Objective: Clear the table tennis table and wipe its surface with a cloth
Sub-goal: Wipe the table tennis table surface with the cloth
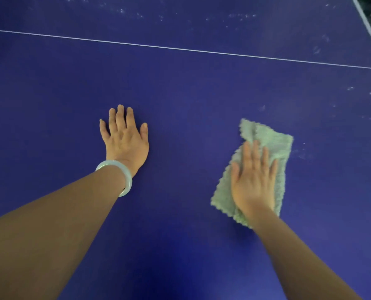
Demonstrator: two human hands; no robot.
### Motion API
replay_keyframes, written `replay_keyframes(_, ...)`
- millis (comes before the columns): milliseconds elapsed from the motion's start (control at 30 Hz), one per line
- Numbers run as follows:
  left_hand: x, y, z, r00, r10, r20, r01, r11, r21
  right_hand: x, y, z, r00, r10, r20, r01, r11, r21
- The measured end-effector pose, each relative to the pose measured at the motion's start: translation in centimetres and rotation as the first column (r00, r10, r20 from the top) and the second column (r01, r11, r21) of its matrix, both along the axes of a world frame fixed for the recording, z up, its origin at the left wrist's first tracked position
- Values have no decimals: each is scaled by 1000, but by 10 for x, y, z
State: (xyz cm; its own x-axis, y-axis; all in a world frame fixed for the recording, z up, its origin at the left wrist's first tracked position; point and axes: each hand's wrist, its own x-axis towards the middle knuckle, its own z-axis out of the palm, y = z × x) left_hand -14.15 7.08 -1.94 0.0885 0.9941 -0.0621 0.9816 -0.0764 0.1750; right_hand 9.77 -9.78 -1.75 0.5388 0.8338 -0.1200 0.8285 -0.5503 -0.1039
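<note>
From the head camera, the right hand (254, 180) is pressing flat on a pale green cloth (273, 144), fingers (256, 154) spread wide, toward the right side of the blue tabletop (180, 87). The left hand (125, 137), a pale bracelet (119, 172) on its wrist, is resting flat on the bare surface, fingers spread, holding nothing. A thin white line (180, 48) is crossing the far part; pale smudges are showing beyond it.

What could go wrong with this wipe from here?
1. The right hand presses flat on the cloth with no grip; the far end is already bunched, so it may fold and skip patches.
2. Pale smudges lie right of the cloth and beyond the white line; a short stroke would likely miss them.
3. The left hand rests bare on the table and may leave prints.
</note>
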Motion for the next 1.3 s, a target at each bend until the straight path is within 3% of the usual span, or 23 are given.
replay_keyframes(100, -2, 1, -1, 999, -10, 50, 10, 1000, 3, 29, 9, -1, 990, -141, -6, 141, 990, 7)
replay_keyframes(233, -8, -7, 9, 927, 47, 372, -50, 999, -2, 26, 10, -4, 993, -122, 4, 122, 992, 11)
replay_keyframes(300, 3, -40, 14, 904, -19, 427, 18, 1000, 7, 29, 11, -4, 994, -108, 8, 108, 994, 10)
replay_keyframes(433, 35, -140, 10, 949, -230, 217, 241, 970, -26, 27, 13, -2, 993, -115, -21, 115, 993, 20)
replay_keyframes(533, 47, -179, 1, 971, -238, 15, 238, 971, -7, -2, -16, 1, 997, -75, -33, 76, 997, 29)
replay_keyframes(667, 71, -190, 3, 991, -127, -41, 124, 989, -76, -43, -105, 7, 971, 237, -34, -236, 971, 32)
replay_keyframes(733, 90, -204, 6, 992, -122, -37, 117, 986, -117, -16, -140, 6, 933, 359, -11, -359, 933, -11)
replay_keyframes(800, 102, -221, 6, 982, -171, -79, 163, 982, -97, 38, -154, 1, 953, 302, 24, -301, 953, -22)
replay_keyframes(900, 107, -232, 0, 971, -203, -129, 192, 977, -92, 100, -147, -2, 999, -13, 43, 14, 1000, -20)
replay_keyframes(1000, 107, -230, 3, 971, -190, -145, 176, 979, -101, 71, -127, -2, 985, -165, 41, 164, 986, 19)
replay_keyframes(1033, 108, -230, 4, 970, -191, -149, 178, 979, -97, 48, -126, -1, 993, -109, 38, 107, 993, 40)
replay_keyframes(1100, 109, -231, 5, 970, -191, -147, 177, 979, -106, 5, -144, 0, 986, 163, 34, -164, 986, 38)
replay_keyframes(1167, 110, -231, 8, 971, -186, -148, 169, 978, -123, -5, -180, 3, 910, 414, 25, -415, 910, 19)
replay_keyframes(1233, 111, -231, 8, 973, -177, -148, 160, 980, -116, 28, -210, 4, 884, 468, 18, -468, 883, 28)
replay_keyframes(1300, 111, -232, 6, 974, -175, -147, 160, 981, -106, 79, -221, -1, 947, 315, 66, -318, 948, 33)
